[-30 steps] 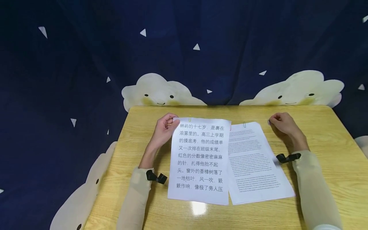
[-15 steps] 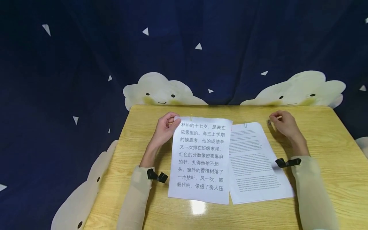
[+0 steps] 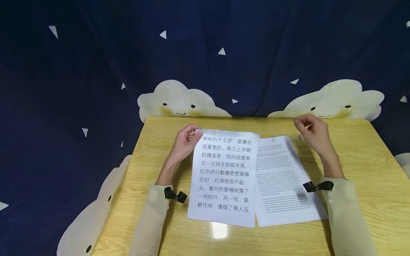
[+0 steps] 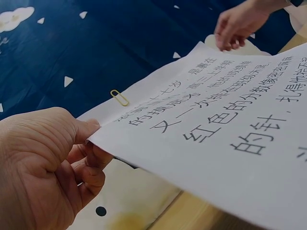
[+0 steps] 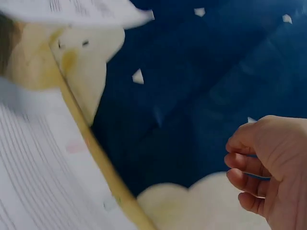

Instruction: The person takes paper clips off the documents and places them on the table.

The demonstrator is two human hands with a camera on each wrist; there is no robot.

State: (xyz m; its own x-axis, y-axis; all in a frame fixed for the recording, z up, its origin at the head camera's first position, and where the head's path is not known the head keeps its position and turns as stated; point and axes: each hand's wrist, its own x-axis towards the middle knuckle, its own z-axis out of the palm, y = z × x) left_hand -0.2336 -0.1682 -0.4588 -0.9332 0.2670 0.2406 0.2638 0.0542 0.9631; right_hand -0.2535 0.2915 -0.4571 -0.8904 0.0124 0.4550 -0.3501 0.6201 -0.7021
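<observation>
My left hand point(image 3: 185, 142) pinches the upper left corner of a white sheet with large Chinese print point(image 3: 224, 177), tilted up off the table in the left wrist view. A yellow paper clip point(image 4: 119, 98) grips the sheet's top edge. My right hand point(image 3: 314, 133) hovers near the table's back edge, its fingers loosely curled around nothing. Just below it, a small dark paper clip point(image 3: 300, 137) lies on the wood; whether it is one or more is too small to tell. Partly under the Chinese sheet lies a small-print document point(image 3: 285, 177), with a green paper clip point(image 3: 273, 138) at its top.
Both papers are over a wooden table point(image 3: 368, 170). Behind it hangs a dark blue curtain point(image 3: 243, 64) with white triangles and cloud faces. A blurred pink clip point(image 5: 76, 146) shows on the small-print document in the right wrist view.
My right hand has let go of the small dark paper clip and lifted away from it, up and slightly left. The left hand keeps its pinch on the sheet.
</observation>
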